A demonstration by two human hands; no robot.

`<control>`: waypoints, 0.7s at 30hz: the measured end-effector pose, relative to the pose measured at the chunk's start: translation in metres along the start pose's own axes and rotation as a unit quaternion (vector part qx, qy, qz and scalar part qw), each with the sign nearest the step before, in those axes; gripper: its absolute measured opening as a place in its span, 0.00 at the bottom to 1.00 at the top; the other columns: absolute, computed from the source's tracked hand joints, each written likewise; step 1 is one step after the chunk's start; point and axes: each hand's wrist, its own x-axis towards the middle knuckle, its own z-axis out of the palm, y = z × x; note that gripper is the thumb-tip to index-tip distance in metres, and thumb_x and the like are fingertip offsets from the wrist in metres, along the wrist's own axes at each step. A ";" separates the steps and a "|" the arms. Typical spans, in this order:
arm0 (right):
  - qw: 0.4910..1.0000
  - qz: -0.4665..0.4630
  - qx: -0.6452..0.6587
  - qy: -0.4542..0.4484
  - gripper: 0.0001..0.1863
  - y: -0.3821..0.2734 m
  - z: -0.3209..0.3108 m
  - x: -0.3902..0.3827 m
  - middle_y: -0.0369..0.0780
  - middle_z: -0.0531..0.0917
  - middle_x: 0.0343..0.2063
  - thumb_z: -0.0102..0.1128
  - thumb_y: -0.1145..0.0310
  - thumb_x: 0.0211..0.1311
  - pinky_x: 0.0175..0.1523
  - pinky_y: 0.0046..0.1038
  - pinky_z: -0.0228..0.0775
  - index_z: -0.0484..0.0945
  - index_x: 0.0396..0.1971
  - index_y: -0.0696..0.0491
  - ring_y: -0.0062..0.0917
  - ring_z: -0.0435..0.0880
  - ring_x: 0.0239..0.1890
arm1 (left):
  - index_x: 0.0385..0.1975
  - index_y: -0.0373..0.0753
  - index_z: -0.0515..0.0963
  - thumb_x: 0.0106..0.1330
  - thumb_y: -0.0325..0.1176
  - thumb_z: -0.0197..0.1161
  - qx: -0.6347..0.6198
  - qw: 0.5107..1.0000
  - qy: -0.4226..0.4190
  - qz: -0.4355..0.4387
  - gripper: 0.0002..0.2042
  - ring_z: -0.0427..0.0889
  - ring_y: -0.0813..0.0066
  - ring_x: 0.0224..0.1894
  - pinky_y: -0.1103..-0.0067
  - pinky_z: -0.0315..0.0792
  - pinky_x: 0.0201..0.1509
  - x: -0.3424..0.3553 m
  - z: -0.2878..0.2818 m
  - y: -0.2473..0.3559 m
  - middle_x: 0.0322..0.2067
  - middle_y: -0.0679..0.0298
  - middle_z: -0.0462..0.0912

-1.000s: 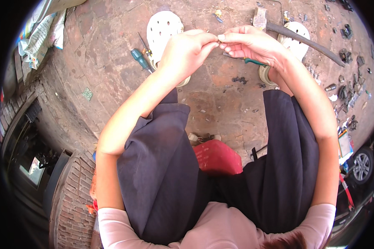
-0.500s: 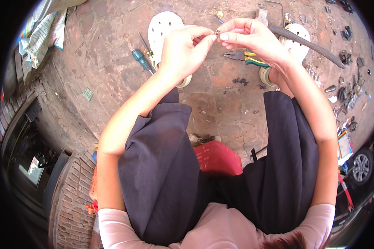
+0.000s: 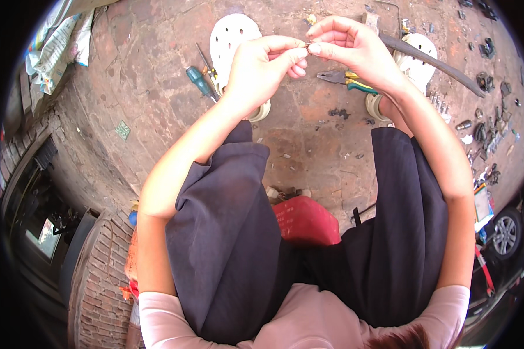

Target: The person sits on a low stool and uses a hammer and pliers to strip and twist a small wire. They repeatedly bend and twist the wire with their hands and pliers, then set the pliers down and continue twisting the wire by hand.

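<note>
Out in front of my knees, my left hand (image 3: pixel 262 65) and my right hand (image 3: pixel 355 49) meet fingertip to fingertip. Between the pinched thumbs and forefingers sits a tiny brownish metal piece (image 3: pixel 308 45), mostly covered, its kind too small to make out. Both hands are closed on it. Pliers with yellow and green handles (image 3: pixel 355 81) lie on the ground below my right hand. Beside my left hand, a teal-handled screwdriver (image 3: pixel 199 81) rests next to my white clog (image 3: pixel 230 35). A hammer with a long dark handle (image 3: pixel 431 61) lies across the other clog.
Brick paving (image 3: pixel 314 145) spreads around my feet. Several small dark metal parts (image 3: pixel 486 128) are strewn along the right. A red container (image 3: pixel 307 222) stands between my thighs. Plastic sacks (image 3: pixel 58 55) are at the far left, and a car wheel (image 3: pixel 506 234) shows at the right edge.
My left fingers have shifted their pinch, with the lower fingers now showing beneath the thumb. The right thumb and forefinger stay at the small piece. The whole view has moved slightly.
</note>
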 end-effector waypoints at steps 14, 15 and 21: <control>0.995 -0.020 -0.072 0.071 0.09 -0.004 0.007 0.002 0.35 0.86 0.34 0.65 0.70 0.63 0.45 0.18 0.76 0.83 0.40 0.58 0.14 0.82 0.36 | 0.41 0.33 0.83 0.65 0.31 0.65 -0.085 0.996 0.011 -0.041 0.09 0.85 0.76 0.33 0.83 0.79 0.42 0.003 -0.004 -0.001 0.32 0.59 0.86; 0.994 -0.027 -0.079 0.075 0.09 -0.003 0.009 0.001 0.35 0.86 0.34 0.65 0.70 0.63 0.45 0.18 0.76 0.83 0.40 0.58 0.14 0.82 0.36 | 0.40 0.33 0.83 0.65 0.31 0.66 -0.086 0.995 0.012 -0.043 0.09 0.85 0.77 0.33 0.83 0.79 0.41 0.003 -0.004 -0.002 0.32 0.59 0.86; 0.993 -0.022 -0.080 0.081 0.10 -0.005 0.013 0.001 0.34 0.86 0.34 0.66 0.67 0.62 0.45 0.18 0.75 0.84 0.39 0.56 0.13 0.81 0.36 | 0.40 0.32 0.83 0.64 0.29 0.67 -0.023 0.999 0.034 -0.018 0.09 0.84 0.79 0.33 0.83 0.78 0.41 0.001 -0.002 -0.003 0.32 0.61 0.86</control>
